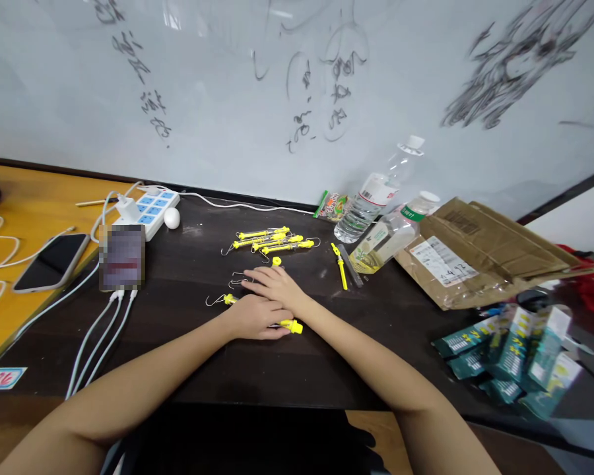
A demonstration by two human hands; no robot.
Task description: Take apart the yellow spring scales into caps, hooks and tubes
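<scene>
Several spring scales look finished, while another scale on the bench under the left hand and hooks by the right hand seem left, though I cannot tell either grip's closure.

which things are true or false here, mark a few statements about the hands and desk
1. The left hand covers part of a yellow hooked tool. True.
2. The left hand is nearer the whiteboard. False: the right hand is nearer the whiteboard.
3. The cardboard package lies right of the bottle of yellowish liquid. True.
4. The green boxes lie left of both hands. False: the green boxes are on the right.
5. A round white item sits beside the power strip. True.
</scene>
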